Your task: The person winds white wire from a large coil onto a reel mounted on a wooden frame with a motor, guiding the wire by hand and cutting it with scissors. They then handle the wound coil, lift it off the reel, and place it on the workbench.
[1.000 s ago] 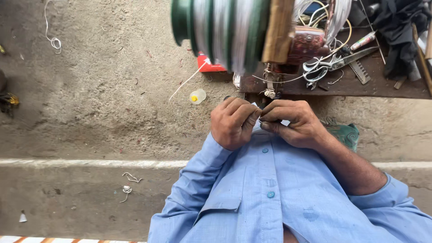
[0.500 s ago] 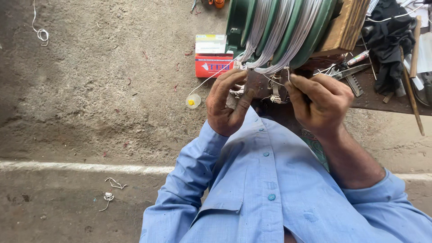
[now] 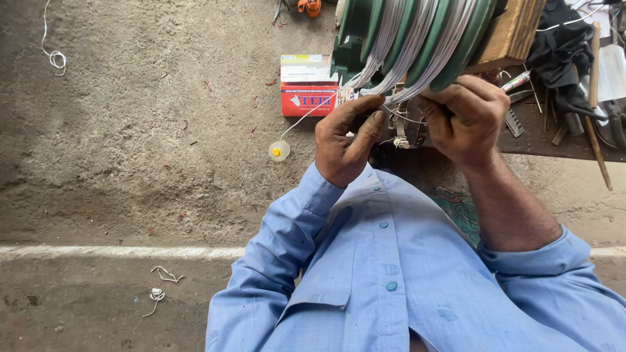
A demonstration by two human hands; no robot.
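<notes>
A: So, what's diff vs. a sec ago?

B: Both hands are up off the chest now, right at the green spool stack. Left hand has thumb and fingers curled, pinching at the small metal wire-bound part just below the spools. Right hand is closed around the same part from the other side, knuckles up.

A: And the white strands?

B: White wire strands run down off the spools straight into the gap btw the hands. Looks like the work is now being fed from the spools, as I judge it.

A: Stuff around?

B: Red-and-white carton on the concrete floor, left of the spools. Small white cap w/ yellow centre near it, a thin white thread leading up from it. Wooden block touching the spools' right side. Dark workbench w/ tools, black cloth.

A: Anything in the way?

B: Fingers hide most of the part; can't tell exactly how it's wound. Bench clutter sits close to the right hand.
</notes>
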